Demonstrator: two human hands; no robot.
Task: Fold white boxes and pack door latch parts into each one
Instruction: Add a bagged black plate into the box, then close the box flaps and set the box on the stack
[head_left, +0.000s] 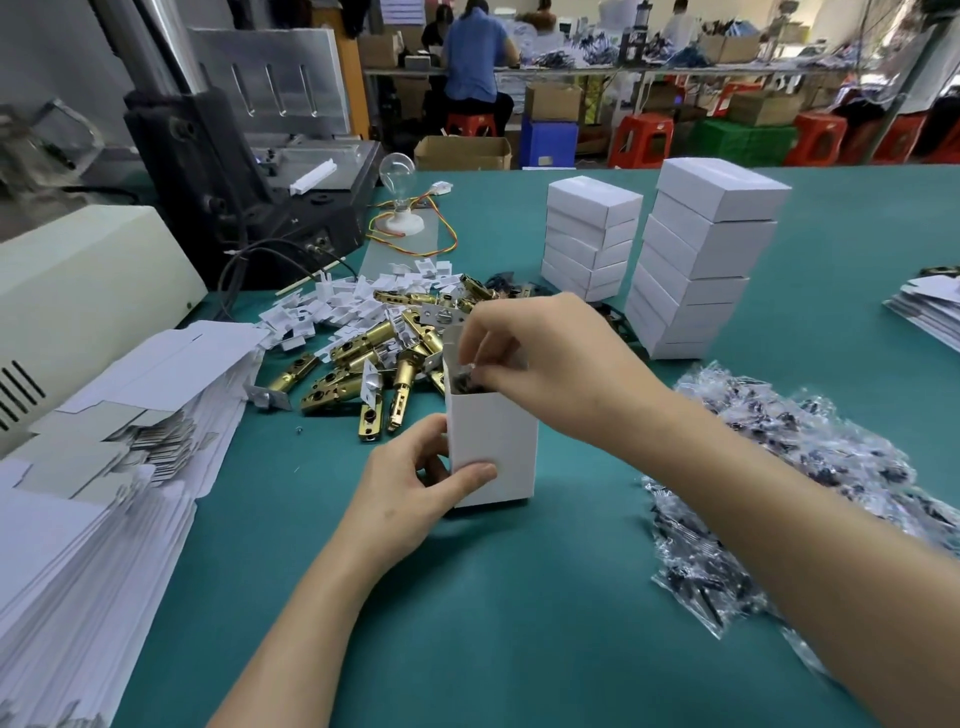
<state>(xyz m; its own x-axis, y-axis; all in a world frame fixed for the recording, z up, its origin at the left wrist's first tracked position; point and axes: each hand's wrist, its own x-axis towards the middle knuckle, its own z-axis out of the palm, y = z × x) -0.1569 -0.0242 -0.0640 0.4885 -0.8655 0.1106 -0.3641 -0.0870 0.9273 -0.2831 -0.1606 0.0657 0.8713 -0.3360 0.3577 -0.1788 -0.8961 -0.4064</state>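
One upright white box (498, 431) on table (519, 597): left grip (410, 483) clasps its lower side, thumb on front; right grip (524, 353) pinches dark-filled bag (461, 380) at open top. Brass latches (363, 364) behind.

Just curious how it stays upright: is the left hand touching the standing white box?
Touching. The head view shows the left hand gripping the white box, thumb lying across its front face.

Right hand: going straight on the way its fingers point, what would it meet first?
The right hand points its fingers down into the open top of the upright white box, held by the left hand. It would likely meet the box's inside first, pushing in the dark packet it pinches.
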